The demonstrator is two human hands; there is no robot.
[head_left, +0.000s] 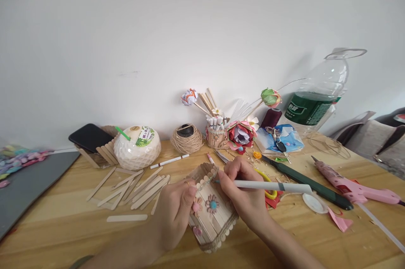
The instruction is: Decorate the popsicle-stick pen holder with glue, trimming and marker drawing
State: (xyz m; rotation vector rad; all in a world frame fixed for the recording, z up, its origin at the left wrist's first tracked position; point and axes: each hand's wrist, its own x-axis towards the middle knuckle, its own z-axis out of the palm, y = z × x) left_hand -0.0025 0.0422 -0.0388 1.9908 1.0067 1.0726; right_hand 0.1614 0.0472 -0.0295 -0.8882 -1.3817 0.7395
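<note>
A small box of wooden craft sticks (218, 218) is tilted above the table front, with a scalloped, twine-trimmed edge and pink and blue flowers on its face. My left hand (175, 205) grips its left side, thumb on the front near the upper edge. My right hand (245, 189) is closed around a white marker (272, 185). The marker's tip is by the box's upper edge, close to the blue-centred flower; whether it touches cannot be made out. The right fingers also rest near the box's upper right corner.
Loose craft sticks (148, 191) and a white coconut (137, 149) lie left. Behind stand twine (187, 138) and a marker holder (217, 136). Yellow-handled scissors (268, 193), a dark green tool (310, 182), a pink glue gun (357, 186) and a large bottle (316, 96) are right.
</note>
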